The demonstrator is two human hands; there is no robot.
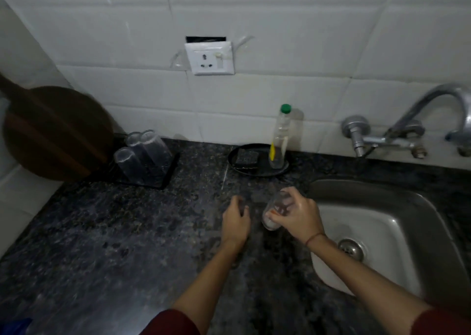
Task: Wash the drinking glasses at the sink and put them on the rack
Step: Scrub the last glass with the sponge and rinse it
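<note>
My right hand point(297, 216) grips a clear drinking glass point(276, 207), tilted over the dark granite counter just left of the steel sink point(397, 207). My left hand point(235, 218) is beside it on the counter, fingers curled, and seems to hold a second clear glass point(240, 207); blur makes this unsure. At the back left a black rack point(167, 174) holds three upturned clear glasses point(142, 151).
A black tray point(257, 170) behind my hands carries a dark scrub sponge point(246, 157) and a clear soap bottle with a green cap point(280, 138). A chrome tap point(418, 128) juts from the tiled wall over the sink. A round wooden board point(56, 131) leans at the left.
</note>
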